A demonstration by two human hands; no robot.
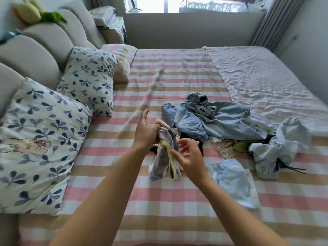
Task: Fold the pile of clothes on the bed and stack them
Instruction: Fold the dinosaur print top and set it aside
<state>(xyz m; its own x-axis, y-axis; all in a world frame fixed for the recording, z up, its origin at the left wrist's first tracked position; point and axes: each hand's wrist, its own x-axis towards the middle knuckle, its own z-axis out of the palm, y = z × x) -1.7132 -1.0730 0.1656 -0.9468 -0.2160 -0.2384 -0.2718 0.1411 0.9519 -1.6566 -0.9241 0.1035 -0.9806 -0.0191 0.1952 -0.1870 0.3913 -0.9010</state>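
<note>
r grip [190, 157] loose-fingered (blurred), l grip [145, 133] clutching lilac garment [160, 162], clothes pile [221, 121] behind on bed [159, 201]

I'm seeing soft daylight pouring in from the overexposed window [186, 4]; the right hand [190, 157] is blurring, and the wide lens is bending the edges.

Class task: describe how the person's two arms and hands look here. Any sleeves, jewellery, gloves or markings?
The left arm and right arm are bare down to the frame's lower edge, and no sleeves show. The left hand and right hand wear no gloves, and no watch, bracelet or ring is visible. The right hand's fingers are motion-blurred, so fine detail there cannot be told.
</note>
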